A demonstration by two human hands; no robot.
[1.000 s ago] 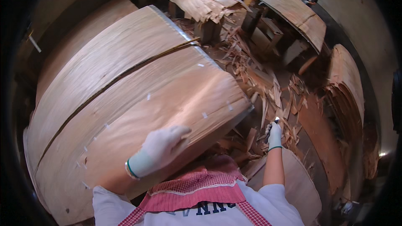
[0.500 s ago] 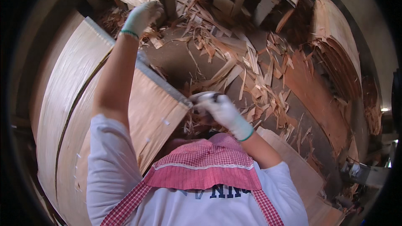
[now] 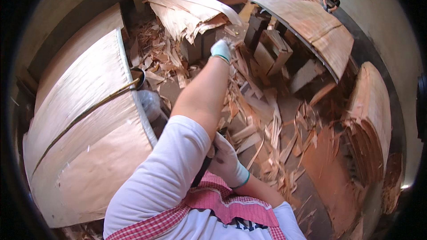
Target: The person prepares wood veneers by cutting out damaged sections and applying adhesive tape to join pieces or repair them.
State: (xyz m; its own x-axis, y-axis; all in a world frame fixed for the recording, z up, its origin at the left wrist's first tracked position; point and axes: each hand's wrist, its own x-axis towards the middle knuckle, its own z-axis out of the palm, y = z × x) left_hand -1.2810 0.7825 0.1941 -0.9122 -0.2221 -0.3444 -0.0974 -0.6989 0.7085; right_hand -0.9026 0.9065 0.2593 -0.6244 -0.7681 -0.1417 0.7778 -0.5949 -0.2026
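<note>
Clasping dark tool (image 3: 203,172) in right hand (image 3: 227,163); left hand (image 3: 220,50) outstretched, well apart, grip unclear.

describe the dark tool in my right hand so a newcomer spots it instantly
Find the pink apron at the bottom. Just above it is the white-gloved right hand. The dark tool there is slim and nearly black, unlike the white sleeve beside it.

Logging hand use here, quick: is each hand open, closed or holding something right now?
Left hand: extended forward, too blurred to tell open or closed.
Right hand: closed on a dark object, partly hidden.
</note>
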